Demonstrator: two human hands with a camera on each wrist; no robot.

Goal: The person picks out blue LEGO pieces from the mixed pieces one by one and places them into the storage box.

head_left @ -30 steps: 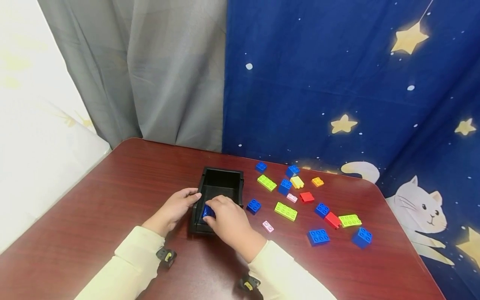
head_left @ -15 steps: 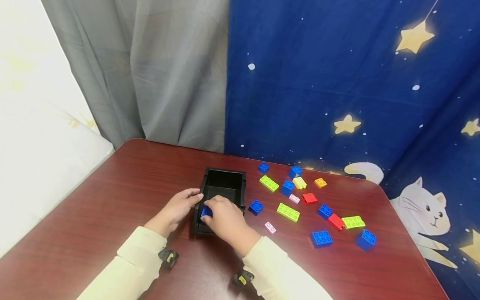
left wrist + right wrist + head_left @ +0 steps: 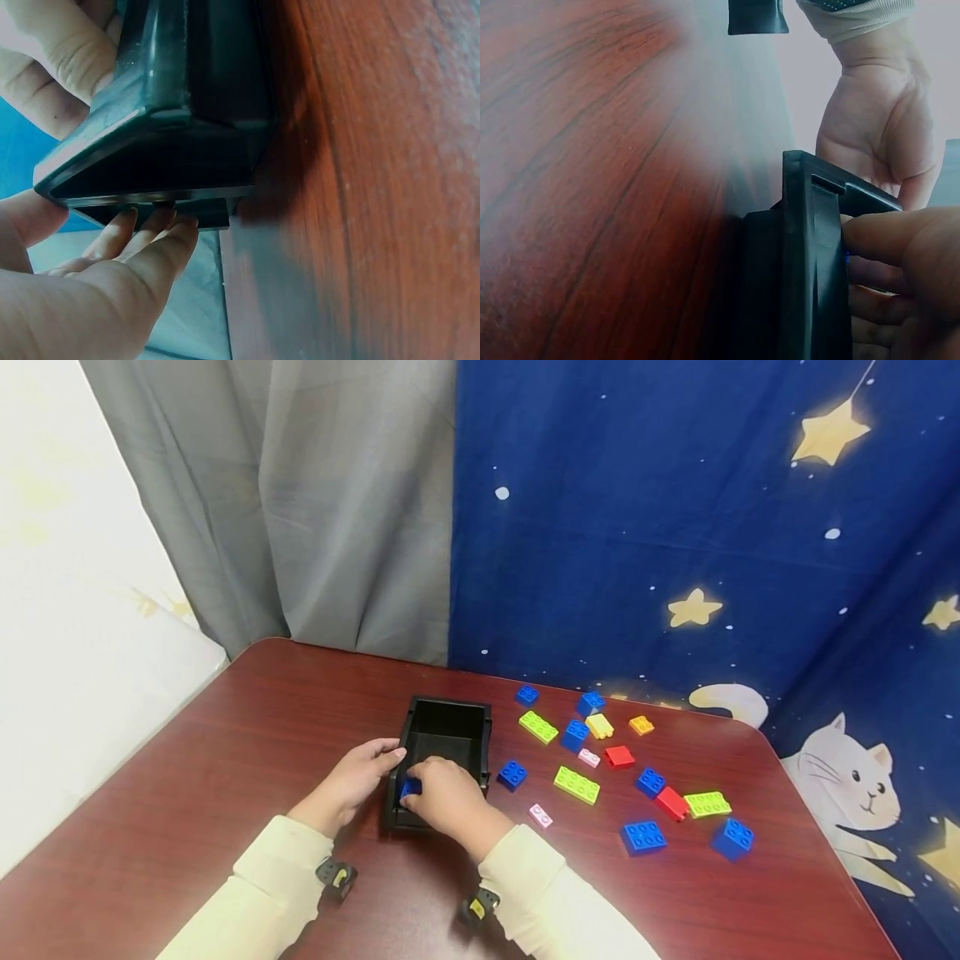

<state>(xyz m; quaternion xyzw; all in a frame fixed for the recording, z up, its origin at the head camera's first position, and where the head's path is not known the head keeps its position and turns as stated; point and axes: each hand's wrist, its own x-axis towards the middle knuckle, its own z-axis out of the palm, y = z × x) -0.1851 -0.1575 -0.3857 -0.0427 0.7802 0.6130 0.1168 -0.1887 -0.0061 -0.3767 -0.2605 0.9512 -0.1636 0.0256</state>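
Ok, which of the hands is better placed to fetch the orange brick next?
Right, probably: the right hand is nearer the orange brick, though it must first release the blue brick it pinches. The left hand holds the box by its left side and would have to cross it.

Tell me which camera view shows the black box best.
The head view: it shows the black box from above, mostly whole, with the right hand covering part. Left wrist shows one end and side close up; right wrist, only some rim and wall.
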